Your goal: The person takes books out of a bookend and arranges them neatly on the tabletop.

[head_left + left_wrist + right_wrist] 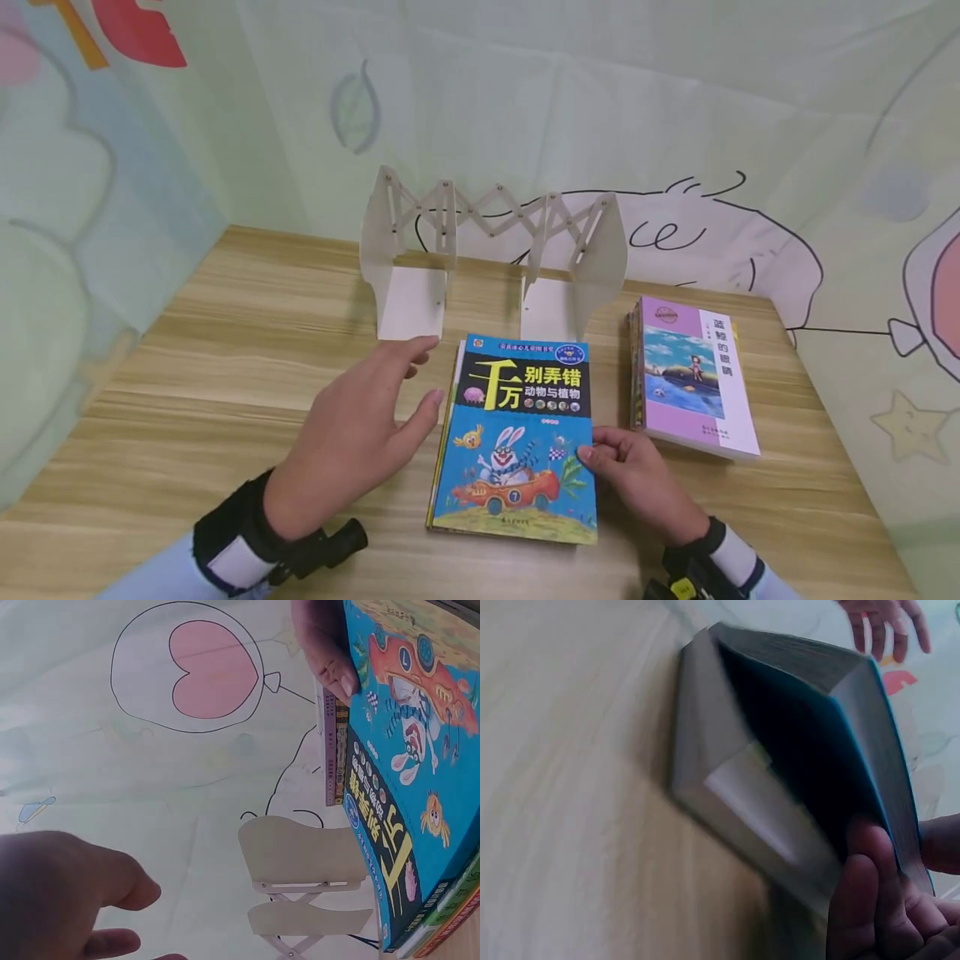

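Note:
A small stack of children's books lies in front of me, topped by a blue book (517,467) with a rabbit in an orange car on its cover. My right hand (641,479) pinches the top book's right edge, thumb on the cover. In the right wrist view the fingers (874,851) reach under the blue book, and its edge is raised off the book beneath. Left of the stack my left hand (352,433) hovers, holding nothing, its fingers extended toward the books. The left wrist view shows several spines under the blue cover (442,900).
Behind the stack stands a white expanding bookend rack (491,221) with two base plates. To the right lies another pile topped by a purple and white book (686,375). A printed cloth wall (480,100) borders the wooden table (225,350) at the back and sides.

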A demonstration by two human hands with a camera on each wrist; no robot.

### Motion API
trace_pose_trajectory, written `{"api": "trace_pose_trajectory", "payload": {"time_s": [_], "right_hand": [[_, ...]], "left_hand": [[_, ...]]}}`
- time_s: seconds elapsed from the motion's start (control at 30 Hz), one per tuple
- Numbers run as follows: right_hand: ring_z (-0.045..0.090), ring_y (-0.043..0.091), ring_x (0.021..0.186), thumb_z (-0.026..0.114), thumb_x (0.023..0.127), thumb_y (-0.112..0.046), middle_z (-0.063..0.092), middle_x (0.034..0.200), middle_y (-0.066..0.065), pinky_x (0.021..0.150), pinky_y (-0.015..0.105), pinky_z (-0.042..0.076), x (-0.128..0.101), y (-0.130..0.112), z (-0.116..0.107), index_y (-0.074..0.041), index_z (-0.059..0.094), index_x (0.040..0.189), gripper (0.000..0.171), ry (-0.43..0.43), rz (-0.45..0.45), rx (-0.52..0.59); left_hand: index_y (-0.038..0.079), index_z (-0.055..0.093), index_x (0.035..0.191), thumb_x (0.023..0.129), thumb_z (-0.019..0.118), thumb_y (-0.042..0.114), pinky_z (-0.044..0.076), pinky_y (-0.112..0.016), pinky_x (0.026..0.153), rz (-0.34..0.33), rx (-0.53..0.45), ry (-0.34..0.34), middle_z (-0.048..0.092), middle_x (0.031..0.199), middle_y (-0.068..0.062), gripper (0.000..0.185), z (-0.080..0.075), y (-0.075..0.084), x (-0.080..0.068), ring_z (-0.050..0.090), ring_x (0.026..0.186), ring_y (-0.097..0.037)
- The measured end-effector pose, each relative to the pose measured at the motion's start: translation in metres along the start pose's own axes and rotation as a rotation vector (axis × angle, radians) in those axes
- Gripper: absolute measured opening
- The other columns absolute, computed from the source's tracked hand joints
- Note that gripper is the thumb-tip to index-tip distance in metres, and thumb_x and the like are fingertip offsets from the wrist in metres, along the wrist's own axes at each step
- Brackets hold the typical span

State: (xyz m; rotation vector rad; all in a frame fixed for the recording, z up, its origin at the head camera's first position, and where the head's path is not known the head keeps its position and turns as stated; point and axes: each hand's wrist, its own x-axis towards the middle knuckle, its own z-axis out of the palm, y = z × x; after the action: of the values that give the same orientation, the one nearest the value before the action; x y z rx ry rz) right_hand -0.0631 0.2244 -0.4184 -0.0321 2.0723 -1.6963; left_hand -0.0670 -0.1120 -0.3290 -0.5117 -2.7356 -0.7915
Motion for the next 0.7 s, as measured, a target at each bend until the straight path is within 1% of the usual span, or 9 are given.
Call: {"api": "trace_pose_trajectory", "payload": {"time_s": [0.07, 0.13, 0.33, 0.4, 0.47, 0.53, 0.6, 0.63, 0.7], "right_hand": [[0.072, 0.017, 0.087, 0.059, 0.102, -0.024, 0.075, 0.102, 0.016, 0.079, 0.031, 0.06, 0.0, 0.001, 0.0, 0.013, 0.052, 0.13, 0.047, -0.001, 0.036, -0.003], [0.07, 0.016, 0.084, 0.06, 0.101, -0.024, 0.075, 0.1, 0.015, 0.074, 0.03, 0.059, 0.001, 0.001, 0.002, 0.011, 0.053, 0.129, 0.046, 0.016, 0.051, -0.026], [0.065, 0.015, 0.075, 0.065, 0.098, -0.025, 0.074, 0.091, 0.012, 0.064, 0.026, 0.055, 0.002, 0.0, 0.008, 0.008, 0.059, 0.125, 0.043, 0.079, 0.053, -0.112], [0.065, 0.015, 0.074, 0.067, 0.096, -0.025, 0.074, 0.088, 0.011, 0.063, 0.026, 0.055, 0.003, 0.0, 0.009, 0.007, 0.061, 0.123, 0.042, 0.108, 0.053, -0.153], [0.064, 0.015, 0.073, 0.069, 0.094, -0.026, 0.073, 0.085, 0.008, 0.063, 0.025, 0.054, 0.004, 0.0, 0.011, 0.004, 0.064, 0.122, 0.041, 0.155, 0.047, -0.223], [0.063, 0.016, 0.072, 0.072, 0.092, -0.026, 0.071, 0.083, 0.005, 0.063, 0.025, 0.053, 0.003, -0.001, 0.011, 0.0, 0.065, 0.121, 0.04, 0.211, 0.033, -0.292], [0.061, 0.015, 0.071, 0.075, 0.09, -0.025, 0.068, 0.083, 0.004, 0.061, 0.024, 0.052, 0.002, -0.004, 0.011, -0.004, 0.065, 0.122, 0.039, 0.277, 0.001, -0.347], [0.06, 0.015, 0.071, 0.076, 0.09, -0.023, 0.066, 0.083, 0.004, 0.061, 0.023, 0.051, 0.001, -0.005, 0.011, -0.005, 0.065, 0.122, 0.039, 0.307, -0.026, -0.361], [0.058, 0.015, 0.071, 0.076, 0.09, -0.019, 0.063, 0.086, 0.007, 0.06, 0.023, 0.051, -0.003, -0.009, 0.01, -0.005, 0.063, 0.123, 0.038, 0.339, -0.1, -0.359]], "left_hand": [[0.009, 0.052, 0.14, 0.092, 0.071, 0.031, 0.059, -0.042, 0.073, 0.009, 0.001, 0.005, 0.067, 0.12, -0.008, 0.056, 0.001, -0.001, 0.0, 0.068, 0.104, -0.022], [0.009, 0.052, 0.14, 0.092, 0.071, 0.032, 0.059, -0.043, 0.075, 0.015, 0.002, 0.009, 0.068, 0.12, -0.008, 0.056, 0.002, -0.002, 0.0, 0.067, 0.105, -0.022], [0.01, 0.054, 0.139, 0.093, 0.069, 0.033, 0.059, -0.045, 0.082, 0.048, -0.007, 0.005, 0.066, 0.124, -0.007, 0.053, 0.005, -0.004, 0.0, 0.066, 0.111, -0.023], [0.01, 0.055, 0.138, 0.093, 0.068, 0.033, 0.058, -0.046, 0.087, 0.066, -0.011, 0.006, 0.065, 0.127, -0.007, 0.052, 0.006, -0.005, 0.0, 0.065, 0.115, -0.023], [0.01, 0.056, 0.138, 0.094, 0.068, 0.034, 0.056, -0.047, 0.091, 0.084, -0.013, 0.009, 0.064, 0.13, -0.007, 0.051, 0.008, -0.007, 0.0, 0.063, 0.118, -0.024], [0.011, 0.057, 0.137, 0.094, 0.068, 0.033, 0.055, -0.048, 0.094, 0.096, -0.015, 0.012, 0.063, 0.132, -0.007, 0.05, 0.008, -0.008, 0.0, 0.061, 0.121, -0.025], [0.011, 0.058, 0.136, 0.095, 0.067, 0.031, 0.053, -0.049, 0.098, 0.104, -0.015, 0.005, 0.062, 0.133, -0.007, 0.047, 0.009, -0.008, 0.001, 0.059, 0.123, -0.026], [0.011, 0.058, 0.136, 0.095, 0.067, 0.029, 0.053, -0.049, 0.099, 0.106, -0.017, 0.001, 0.061, 0.134, -0.008, 0.046, 0.009, -0.008, 0.001, 0.058, 0.124, -0.026], [0.011, 0.058, 0.136, 0.096, 0.066, 0.025, 0.052, -0.05, 0.101, 0.107, -0.024, -0.014, 0.06, 0.136, -0.009, 0.043, 0.01, -0.008, 0.002, 0.056, 0.127, -0.027]]}}
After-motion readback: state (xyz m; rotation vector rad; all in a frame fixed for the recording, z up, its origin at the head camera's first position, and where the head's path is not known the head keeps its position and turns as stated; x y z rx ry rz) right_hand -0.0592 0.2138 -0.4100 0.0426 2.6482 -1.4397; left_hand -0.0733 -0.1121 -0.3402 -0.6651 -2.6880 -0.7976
